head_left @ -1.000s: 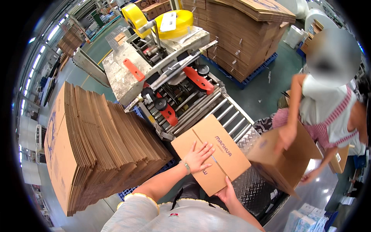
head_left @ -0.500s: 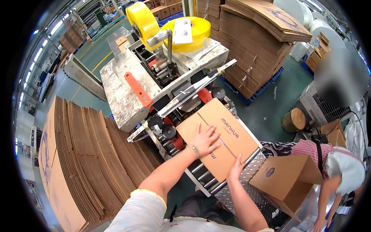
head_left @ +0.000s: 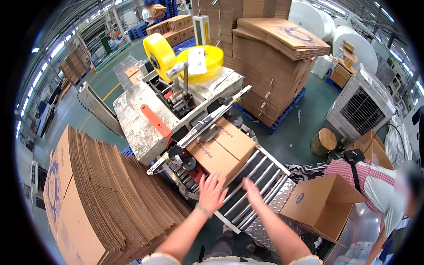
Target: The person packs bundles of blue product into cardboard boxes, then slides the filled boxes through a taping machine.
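While both hands are held open above the roller conveyor (head_left: 258, 176), nothing is grasped by either. The left hand (head_left: 212, 192) is shown with fingers spread, released, just short of the near edge of the closed cardboard box (head_left: 221, 148). The right hand (head_left: 251, 190) is likewise open and empty, its fingers extended toward the same box but not touching it. Ahead of both hands, the box is seen lying on the rollers, partly drawn under the head of the carton-sealing machine (head_left: 176, 115) (two yellow tape rolls (head_left: 201, 62) are mounted on top). To the left of the left hand, a large stack of flattened cartons (head_left: 97, 194) is set on edge. To the right of the right hand, an open cardboard box (head_left: 322, 205) is handled by another person (head_left: 380, 190).
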Demonstrator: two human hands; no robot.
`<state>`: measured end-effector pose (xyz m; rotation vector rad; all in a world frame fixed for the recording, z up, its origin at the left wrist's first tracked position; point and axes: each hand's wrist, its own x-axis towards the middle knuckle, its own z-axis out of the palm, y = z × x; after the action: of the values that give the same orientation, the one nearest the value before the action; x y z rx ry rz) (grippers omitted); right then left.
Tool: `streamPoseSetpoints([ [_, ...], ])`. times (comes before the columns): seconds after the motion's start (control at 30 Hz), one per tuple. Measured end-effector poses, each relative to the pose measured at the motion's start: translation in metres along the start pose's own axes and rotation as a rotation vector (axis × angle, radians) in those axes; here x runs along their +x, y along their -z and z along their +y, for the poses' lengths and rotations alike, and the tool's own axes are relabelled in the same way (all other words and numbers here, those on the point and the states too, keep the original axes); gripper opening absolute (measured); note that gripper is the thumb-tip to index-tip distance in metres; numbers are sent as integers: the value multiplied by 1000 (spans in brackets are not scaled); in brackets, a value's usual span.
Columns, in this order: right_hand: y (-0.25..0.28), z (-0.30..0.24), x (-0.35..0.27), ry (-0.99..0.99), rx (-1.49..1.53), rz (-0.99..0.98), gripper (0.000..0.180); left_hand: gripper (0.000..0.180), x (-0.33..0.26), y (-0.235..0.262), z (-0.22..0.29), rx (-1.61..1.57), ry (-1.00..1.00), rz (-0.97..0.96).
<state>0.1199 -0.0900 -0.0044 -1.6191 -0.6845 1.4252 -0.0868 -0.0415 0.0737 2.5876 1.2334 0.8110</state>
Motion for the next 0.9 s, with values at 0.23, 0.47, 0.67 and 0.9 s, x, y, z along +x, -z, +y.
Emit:
streamPoseSetpoints([
  [0.23,85,174,-221,-162,-719,-724,51,40,-141,162,56,261,149,76],
  [0.47,209,221,-320,-90,-893,-454,55,47,-145,345,100,949,181,310],
  [0.67,236,211,-352,41,-757,-189,48,48,-172,376,55,711,256,135],
  [0.9,232,227,-371,170,-702,-275,47,40,-192,399,71,722,110,134],
])
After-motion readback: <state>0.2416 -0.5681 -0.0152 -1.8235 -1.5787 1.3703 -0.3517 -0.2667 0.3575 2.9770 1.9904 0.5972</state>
